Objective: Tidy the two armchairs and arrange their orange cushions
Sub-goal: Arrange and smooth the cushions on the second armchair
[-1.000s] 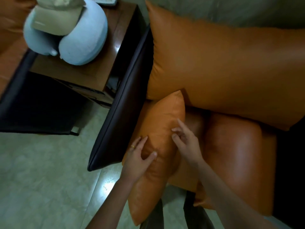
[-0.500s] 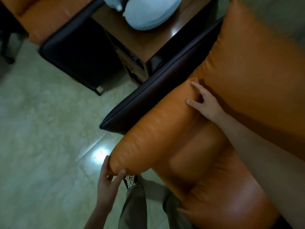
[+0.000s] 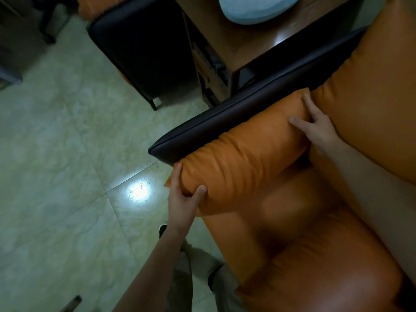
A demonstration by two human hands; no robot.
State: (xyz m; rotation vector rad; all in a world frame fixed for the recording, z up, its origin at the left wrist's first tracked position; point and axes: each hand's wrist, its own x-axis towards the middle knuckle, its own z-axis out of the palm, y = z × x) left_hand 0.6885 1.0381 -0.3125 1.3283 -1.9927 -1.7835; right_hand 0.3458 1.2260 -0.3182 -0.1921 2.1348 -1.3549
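Observation:
A long orange side cushion point(image 3: 243, 154) lies along the inside of the near armchair's black armrest point(image 3: 236, 113). My left hand point(image 3: 183, 199) grips its front end, thumb on top and fingers under. My right hand point(image 3: 317, 129) presses on its far end, where it meets the big orange back cushion point(image 3: 378, 104). The orange seat cushion point(image 3: 304, 239) fills the lower right. The second armchair point(image 3: 144, 46), black-sided with a bit of orange, stands at the top left.
A brown wooden side table point(image 3: 254, 39) stands between the two chairs and bears a pale blue neck pillow point(image 3: 254, 10). Shiny green floor tiles point(image 3: 67, 154) spread to the left. My legs and a shoe point(image 3: 162, 230) are just below the chair's front.
My left hand slid from the cushion's side to its front end and closed on it. My right hand moved to the far end. The cushion now lies flush along the armrest.

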